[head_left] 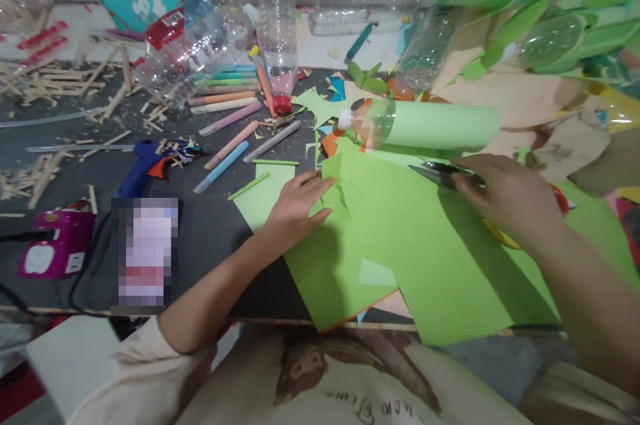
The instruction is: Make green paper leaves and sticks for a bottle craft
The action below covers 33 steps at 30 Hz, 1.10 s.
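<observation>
left hand [299,204]: fingers spread flat on light-green paper sheet [400,238] | right hand [505,197]: fingers curled round metal-bladed scissors [440,174]

Light green paper sheet [425,245] under both hands; an orange sheet edge [350,315] peeks from beneath it. Scissors [445,175] in right hand [505,202]: dark grey blades, handle possibly red and yellow, mostly hidden. Left hand [297,205] lies on green. Clear bottle [420,126] with white cap, green paper rolled inside. Table top [210,238] dark grey, nearly black. Glue gun [140,165] blue with an orange trigger. Small box [55,245] magenta with a white label. Chalk sticks [230,145]: pink, peach, light blue, grey. Upright bottle [277,32] clear, red cap at base. Sleeves cream.
</observation>
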Available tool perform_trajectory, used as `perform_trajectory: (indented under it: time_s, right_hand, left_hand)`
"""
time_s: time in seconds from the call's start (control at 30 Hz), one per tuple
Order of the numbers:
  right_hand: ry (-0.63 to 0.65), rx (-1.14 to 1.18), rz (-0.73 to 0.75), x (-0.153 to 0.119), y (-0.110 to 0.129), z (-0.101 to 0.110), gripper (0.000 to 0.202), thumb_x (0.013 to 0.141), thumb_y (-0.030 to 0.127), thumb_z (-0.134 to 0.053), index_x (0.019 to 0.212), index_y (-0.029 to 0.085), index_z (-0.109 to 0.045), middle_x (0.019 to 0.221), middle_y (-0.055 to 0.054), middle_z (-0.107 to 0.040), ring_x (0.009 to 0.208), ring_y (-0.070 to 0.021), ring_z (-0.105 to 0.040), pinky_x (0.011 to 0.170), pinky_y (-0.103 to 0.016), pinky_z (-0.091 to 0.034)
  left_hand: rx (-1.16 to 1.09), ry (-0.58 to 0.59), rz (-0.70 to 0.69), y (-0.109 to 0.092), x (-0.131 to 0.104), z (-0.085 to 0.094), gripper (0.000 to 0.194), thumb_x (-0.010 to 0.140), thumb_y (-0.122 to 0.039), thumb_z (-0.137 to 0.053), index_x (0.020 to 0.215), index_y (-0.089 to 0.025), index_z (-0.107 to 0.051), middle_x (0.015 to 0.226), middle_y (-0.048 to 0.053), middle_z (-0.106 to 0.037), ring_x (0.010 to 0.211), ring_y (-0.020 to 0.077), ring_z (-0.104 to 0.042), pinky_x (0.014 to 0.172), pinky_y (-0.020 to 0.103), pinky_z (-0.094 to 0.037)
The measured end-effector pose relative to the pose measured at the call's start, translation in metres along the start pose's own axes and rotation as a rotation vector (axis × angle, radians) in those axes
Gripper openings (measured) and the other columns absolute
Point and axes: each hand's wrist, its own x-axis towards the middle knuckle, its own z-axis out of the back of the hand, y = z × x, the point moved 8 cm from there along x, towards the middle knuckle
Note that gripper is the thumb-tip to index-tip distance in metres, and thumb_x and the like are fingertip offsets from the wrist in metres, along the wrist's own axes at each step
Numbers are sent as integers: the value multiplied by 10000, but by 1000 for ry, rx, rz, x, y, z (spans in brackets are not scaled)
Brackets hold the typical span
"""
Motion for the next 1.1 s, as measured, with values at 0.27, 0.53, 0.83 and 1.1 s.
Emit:
perform_trajectory:
  time_s: [0.27, 0.53, 0.83, 1.1]
  right_hand:
    - [148, 191, -71, 6, -4, -18, 183, 913, 235, -507, 962, 181, -675, 911, -170, -668, 890, -315, -629, 776, -426, -513]
    - [-94, 205, -196, 4, -9, 8, 166, 924, 352, -511, 942, 216, -605, 865, -180, -723, 802, -295, -699, 673, -408, -527]
    - [-447, 1195, -419, 15, 34, 14, 108, 893, 375, -455, 928, 279, -489, 728, -10, -628, 572, -195, -658, 472, -343, -519]
    - [68, 1677, -414, 24, 125, -43, 380, 798, 573, -662, 906, 274, -455, 793, -2, -755, 568, -175, -700, 595, -339, -589]
  left_hand:
    - [-28, 123, 55, -1, 4, 1, 496, 870, -262, -591, 1365, -227, -591, 1326, 82, -663, 1394, 308, -435, 1231, 592, -225]
    - [-80, 179, 54, 3, 4, 0, 428, 863, -343, -640, 1279, -249, -665, 1250, 76, -695, 1396, 315, -434, 1236, 590, -201]
    - [110, 205, 84, 0, 3, -3, 642, 859, -401, -637, 1449, -197, -486, 1423, 125, -555, 1406, 345, -406, 1235, 584, -207]
    - [100, 205, -52, -3, -1, -6, 667, 858, -393, -685, 1460, -197, -474, 1451, 145, -561, 1466, 362, -343, 1222, 611, -187]
